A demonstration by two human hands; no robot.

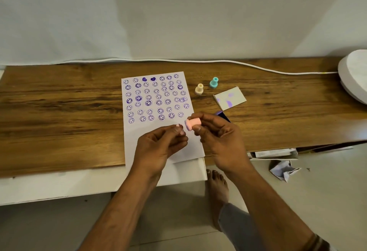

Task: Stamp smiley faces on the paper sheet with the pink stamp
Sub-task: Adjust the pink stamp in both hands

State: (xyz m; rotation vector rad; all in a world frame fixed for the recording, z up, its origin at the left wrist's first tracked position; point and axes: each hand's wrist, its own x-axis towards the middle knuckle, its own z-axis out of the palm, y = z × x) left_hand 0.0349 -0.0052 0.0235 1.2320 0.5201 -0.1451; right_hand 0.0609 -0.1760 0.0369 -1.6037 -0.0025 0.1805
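A white paper sheet (158, 131) lies on the wooden table (59, 111), its upper part covered with several rows of purple smiley prints and two purple hearts. My right hand (220, 137) holds the pink stamp (192, 123) sideways above the sheet's lower right, its stamping face turned left. My left hand (158, 143) hovers just left of the stamp, fingertips curled close to the stamp's face; whether they touch it is unclear.
A cream stamp (199, 89) and a teal stamp (214, 82) stand right of the sheet. A white card with purple smudges (230, 98) lies beyond; a purple ink pad (223, 114) peeks from behind my right hand. A white cable (238, 64) runs along the back. Crumpled paper (284, 170) lies on the floor.
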